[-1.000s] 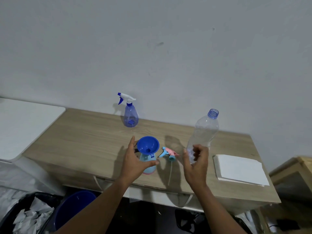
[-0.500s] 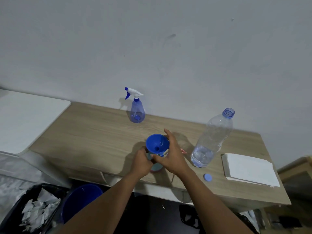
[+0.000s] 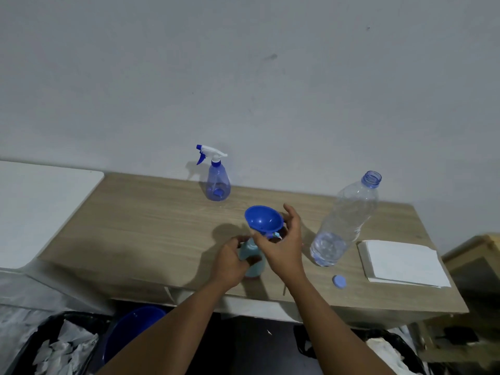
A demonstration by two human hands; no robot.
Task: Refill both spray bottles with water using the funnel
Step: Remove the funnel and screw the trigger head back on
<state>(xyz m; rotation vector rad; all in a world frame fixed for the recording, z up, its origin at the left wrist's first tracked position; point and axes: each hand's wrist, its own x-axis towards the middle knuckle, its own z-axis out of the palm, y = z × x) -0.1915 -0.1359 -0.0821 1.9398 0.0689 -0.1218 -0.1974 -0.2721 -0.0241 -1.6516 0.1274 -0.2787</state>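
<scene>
A light blue spray bottle (image 3: 253,262) without its head stands near the front of the wooden table (image 3: 140,223), and my left hand (image 3: 230,259) grips its body. My right hand (image 3: 281,243) holds the blue funnel (image 3: 263,219) by its neck, tilted, just above that bottle's mouth. A bit of the bottle's light blue and pink spray head (image 3: 277,234) shows behind my right fingers. A second spray bottle (image 3: 216,180), clear blue with a white and blue head screwed on, stands at the back by the wall. An uncapped clear water bottle (image 3: 345,221) with a little water stands to the right.
The water bottle's blue cap (image 3: 339,281) lies near the table's front edge. A stack of white paper (image 3: 403,262) lies at the right end. Below the table are a blue bucket (image 3: 130,328) and a black bag of crumpled paper (image 3: 54,350). A white surface (image 3: 40,207) adjoins on the left.
My right hand set the water bottle down upright, moved left and took hold of the funnel. The funnel now sits tilted and lifted over the light blue bottle. My left hand stayed on the bottle.
</scene>
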